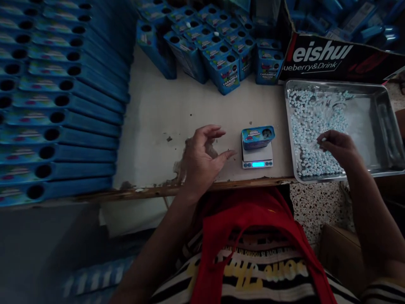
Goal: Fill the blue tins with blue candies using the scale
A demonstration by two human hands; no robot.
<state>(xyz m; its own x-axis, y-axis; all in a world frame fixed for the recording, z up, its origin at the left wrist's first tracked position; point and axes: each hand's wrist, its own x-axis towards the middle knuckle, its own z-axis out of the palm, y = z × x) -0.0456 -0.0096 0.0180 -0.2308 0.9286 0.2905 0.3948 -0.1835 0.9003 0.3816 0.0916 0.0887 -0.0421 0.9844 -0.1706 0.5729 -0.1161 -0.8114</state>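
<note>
A blue candy box [253, 142] with a round hole in its top stands on a small white digital scale [257, 158], whose display glows blue. To the left of the scale is my left hand [207, 158], thumb and fingers apart with nothing between them. Over the metal tray [373, 169] at the right, my right hand [340, 145] pinches a small pale candy [323, 139] between its fingertips. White and light-blue candies [319, 162] cover the left part of that tray.
Rows of blue boxes [57, 118] with round holes fill the table's left side. Several more blue boxes [221, 67] stand at the back. A black carton [335, 59] behind the tray holds blue packages. The table's worn front edge [152, 192] runs before me.
</note>
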